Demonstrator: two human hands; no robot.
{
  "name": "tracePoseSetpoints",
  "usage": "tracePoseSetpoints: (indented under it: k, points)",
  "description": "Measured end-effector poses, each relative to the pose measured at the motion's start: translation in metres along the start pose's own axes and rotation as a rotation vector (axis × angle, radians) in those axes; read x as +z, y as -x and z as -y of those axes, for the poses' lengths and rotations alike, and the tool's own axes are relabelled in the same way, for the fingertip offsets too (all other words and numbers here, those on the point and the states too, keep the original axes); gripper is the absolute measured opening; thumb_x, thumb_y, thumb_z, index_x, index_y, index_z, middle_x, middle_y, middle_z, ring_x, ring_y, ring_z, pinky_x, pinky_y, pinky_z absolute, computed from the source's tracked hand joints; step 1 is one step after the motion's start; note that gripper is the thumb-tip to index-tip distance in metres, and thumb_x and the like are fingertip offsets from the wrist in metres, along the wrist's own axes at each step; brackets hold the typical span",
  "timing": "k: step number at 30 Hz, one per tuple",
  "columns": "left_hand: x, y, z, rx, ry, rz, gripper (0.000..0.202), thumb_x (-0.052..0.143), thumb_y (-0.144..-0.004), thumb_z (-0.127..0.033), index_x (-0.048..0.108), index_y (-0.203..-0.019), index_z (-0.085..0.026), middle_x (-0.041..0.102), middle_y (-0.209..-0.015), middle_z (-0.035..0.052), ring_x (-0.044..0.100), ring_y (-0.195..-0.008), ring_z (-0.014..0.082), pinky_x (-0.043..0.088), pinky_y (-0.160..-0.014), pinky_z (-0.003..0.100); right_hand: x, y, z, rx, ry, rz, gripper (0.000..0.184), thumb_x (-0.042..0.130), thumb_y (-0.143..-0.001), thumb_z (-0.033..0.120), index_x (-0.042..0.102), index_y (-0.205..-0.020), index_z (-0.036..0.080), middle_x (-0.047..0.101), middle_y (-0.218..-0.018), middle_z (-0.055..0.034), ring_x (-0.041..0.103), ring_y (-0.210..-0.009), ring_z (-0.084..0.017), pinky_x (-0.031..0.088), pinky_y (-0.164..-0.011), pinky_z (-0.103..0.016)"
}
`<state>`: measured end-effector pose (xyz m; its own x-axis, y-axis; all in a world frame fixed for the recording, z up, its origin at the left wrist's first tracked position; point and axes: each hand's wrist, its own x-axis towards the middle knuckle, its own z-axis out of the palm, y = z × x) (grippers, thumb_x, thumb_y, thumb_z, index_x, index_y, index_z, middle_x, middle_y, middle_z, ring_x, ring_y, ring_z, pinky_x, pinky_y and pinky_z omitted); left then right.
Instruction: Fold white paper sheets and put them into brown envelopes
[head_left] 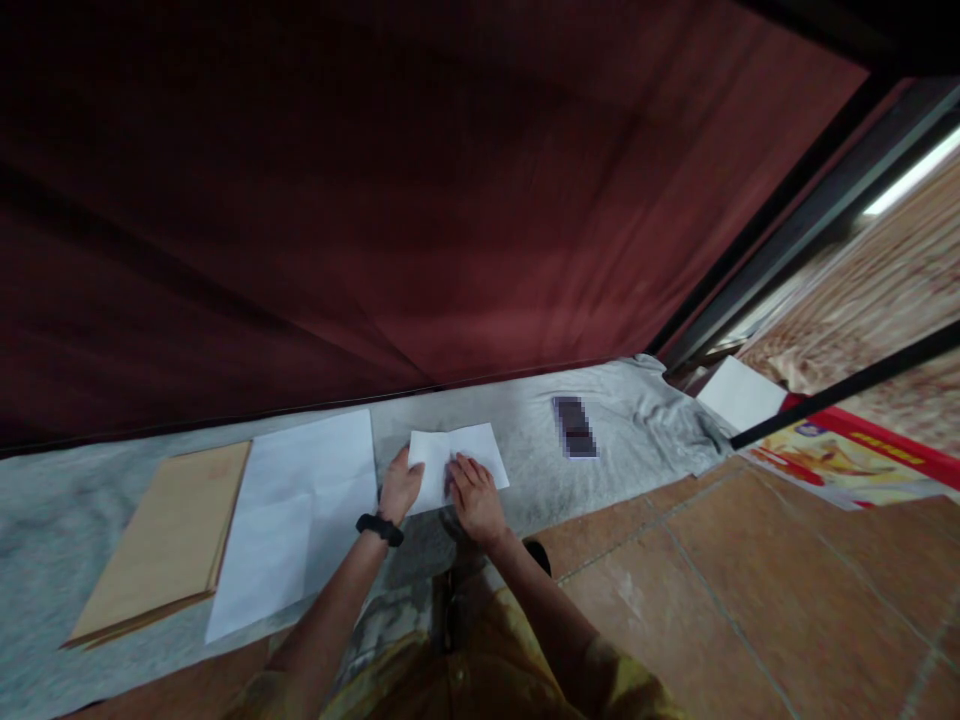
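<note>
A creased sheet of white paper [484, 452] lies on the grey cloth in front of me, with a fold line near its middle. My left hand [400, 483], a black band on its wrist, pinches the sheet's left edge with the thumb on top. Flat on the paper near the crease rests my right hand [475, 497], its fingers stretched out. To the left of my hands is a larger white sheet [300, 510] with faint creases. Beside that one sits a stack of brown paper envelopes or sheets [169, 540].
The grey cloth [517, 400] runs along the base of a dark red curtain [450, 250]. A dark, blurred-out phone-like rectangle [575, 428] lies to the right. Further right stand a dark metal frame [772, 200] and a red-and-yellow printed box [847, 455]. Brown floor tiles [675, 600] are nearest me.
</note>
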<state>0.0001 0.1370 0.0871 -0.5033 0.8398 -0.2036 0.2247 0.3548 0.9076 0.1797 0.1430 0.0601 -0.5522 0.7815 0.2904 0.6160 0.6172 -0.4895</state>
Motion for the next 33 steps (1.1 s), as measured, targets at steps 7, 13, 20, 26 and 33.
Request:
tracePoseSetpoints:
  k: [7,13,20,26,33]
  points:
    - [0.017,0.027,-0.002,0.53,-0.621,-0.221,0.055,0.043,-0.093,-0.018,0.044,-0.147,-0.011,0.049,-0.15,0.0209,0.047,-0.139,0.0322,0.038,-0.114,0.051,0.004,0.0,0.006,0.053,0.096,0.038,0.045,0.042,-0.102,0.025,0.051,-0.145,0.018,0.049,-0.153,-0.0092,0.04,-0.141,-0.026,0.029,-0.119,-0.045]
    - [0.054,0.045,0.015,0.813,-0.797,-0.084,0.051,0.033,-0.097,-0.019,0.049,-0.144,-0.013,0.041,-0.158,0.013,0.026,-0.152,0.0283,0.023,-0.123,0.058,0.002,-0.001,-0.002,0.073,0.076,0.111,0.049,0.041,-0.1,0.02,0.046,-0.149,0.015,0.05,-0.152,-0.0102,0.042,-0.14,-0.025,0.034,-0.115,-0.041]
    - [0.048,0.031,0.037,0.655,-0.858,0.032,0.053,0.032,-0.1,-0.031,0.049,-0.146,-0.011,0.047,-0.154,0.0149,0.034,-0.148,0.0283,0.03,-0.121,0.051,-0.001,-0.012,-0.012,0.093,0.051,0.063,0.041,0.041,-0.101,0.018,0.057,-0.138,0.021,0.06,-0.141,-0.0064,0.055,-0.125,-0.021,0.045,-0.105,-0.037]
    - [0.042,0.036,0.039,0.653,-0.966,0.124,0.056,0.037,-0.095,-0.021,0.043,-0.151,-0.018,0.045,-0.156,0.0104,0.026,-0.152,0.025,0.02,-0.124,0.05,0.007,-0.032,-0.011,0.011,0.051,0.012,0.042,0.039,-0.103,0.024,0.055,-0.141,0.02,0.061,-0.139,-0.0102,0.053,-0.13,-0.023,0.043,-0.11,-0.042]
    - [0.038,0.039,0.039,0.643,-0.965,0.1,0.057,0.031,-0.097,-0.022,0.037,-0.153,-0.013,0.039,-0.16,0.0111,0.023,-0.152,0.0222,0.018,-0.125,0.045,0.009,-0.028,-0.02,-0.093,0.166,0.05,0.047,0.037,-0.105,0.036,0.045,-0.149,0.021,0.047,-0.154,-0.0092,0.039,-0.145,-0.025,0.03,-0.119,-0.049]
